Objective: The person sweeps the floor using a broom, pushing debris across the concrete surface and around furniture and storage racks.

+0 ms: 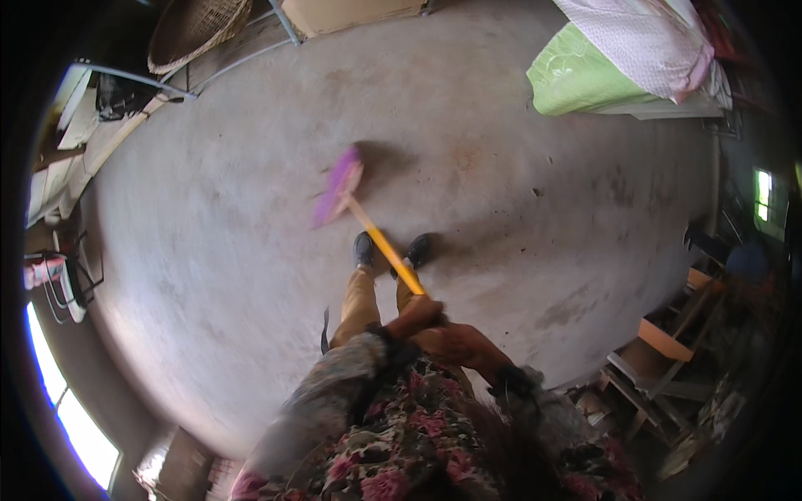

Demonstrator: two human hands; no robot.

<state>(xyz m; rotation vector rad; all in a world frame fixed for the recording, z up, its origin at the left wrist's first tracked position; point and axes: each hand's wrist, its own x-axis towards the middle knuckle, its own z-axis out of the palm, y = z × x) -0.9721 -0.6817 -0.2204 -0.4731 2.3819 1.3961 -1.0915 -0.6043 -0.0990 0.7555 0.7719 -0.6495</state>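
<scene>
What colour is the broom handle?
The broom handle is mostly yellow-orange, best seen in the head view.

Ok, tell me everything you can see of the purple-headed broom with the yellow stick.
The purple-headed broom has a straight yellow stick, paler toward its wide purple head, which is pink-edged and blurred, its material unclear. It slants forward and left over the grey concrete floor; contact there is uncertain. The left hand and right hand grip the near end, hiding its tip.

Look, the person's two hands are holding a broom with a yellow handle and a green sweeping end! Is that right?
Almost! The head view shows that the sweeping end is purple, not green. The left hand and right hand do hold the broom's yellow handle.
</scene>
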